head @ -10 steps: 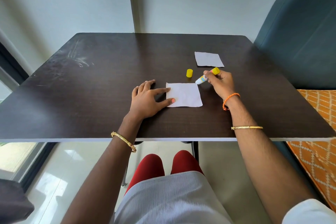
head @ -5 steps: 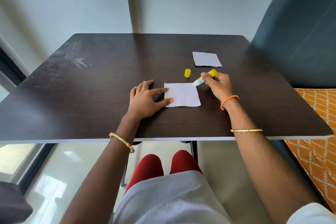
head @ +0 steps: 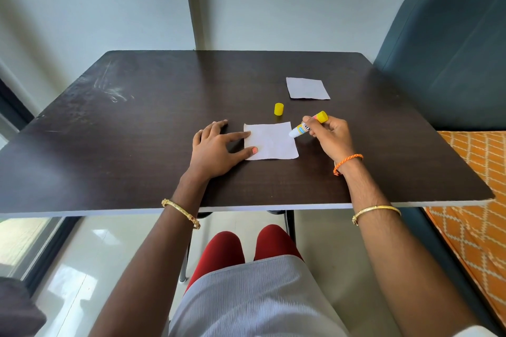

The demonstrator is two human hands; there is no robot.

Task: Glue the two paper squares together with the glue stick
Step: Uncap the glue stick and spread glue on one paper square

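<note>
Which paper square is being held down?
The near paper square, pinned at its left edge by the left hand. The far paper square lies untouched beyond the yellow cap.

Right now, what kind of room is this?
Probably a home or small office corner: a dark laminate table against a plain wall, a teal padded chair beside it, and an orange patterned cushion.

White paper squares (head: 271, 141), yellow cap (head: 278, 109), dark brown table (head: 164, 117)
</note>
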